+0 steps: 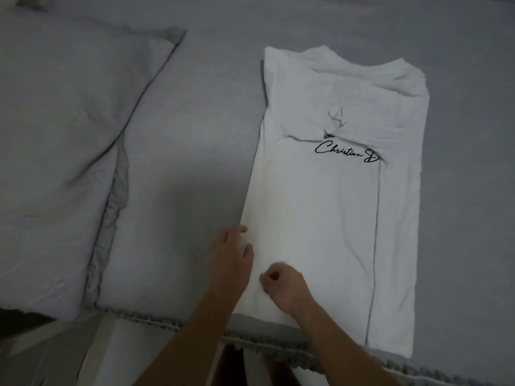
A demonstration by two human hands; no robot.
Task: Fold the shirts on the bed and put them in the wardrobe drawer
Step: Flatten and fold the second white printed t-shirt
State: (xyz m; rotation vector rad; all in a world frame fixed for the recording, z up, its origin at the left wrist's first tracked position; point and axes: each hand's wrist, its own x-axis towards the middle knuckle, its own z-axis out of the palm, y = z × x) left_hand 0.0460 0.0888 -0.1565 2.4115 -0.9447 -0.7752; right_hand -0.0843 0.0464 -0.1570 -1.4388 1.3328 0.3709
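A: What fills most of the frame?

B: A grey bed [195, 129], running from the top edge down to a frilled hem along the bottom. In the upper left lies a grey pillow [61, 129], with a creased edge running down beside the sheet.

A: And the shirt?

B: A white shirt [328, 204] lies flat on the right half of the frame, well apart from the pillow. Its sides are folded inward into a long narrow strip, collar toward the top, bottom end at the bed's lower edge. Black script lettering [347, 153] crosses it a little above the middle, partly cut off by a fold.

A: Where are the hands?

B: Both sit low in the centre, at the shirt's lower left edge. The left hand [232, 257] rests just at the edge of the cloth, its fingers loose and slightly bent; whether it grips anything I cannot tell. The right hand [284, 285] lies on the shirt, fingers curled in, seeming to pinch the fabric, though blur hides the detail.
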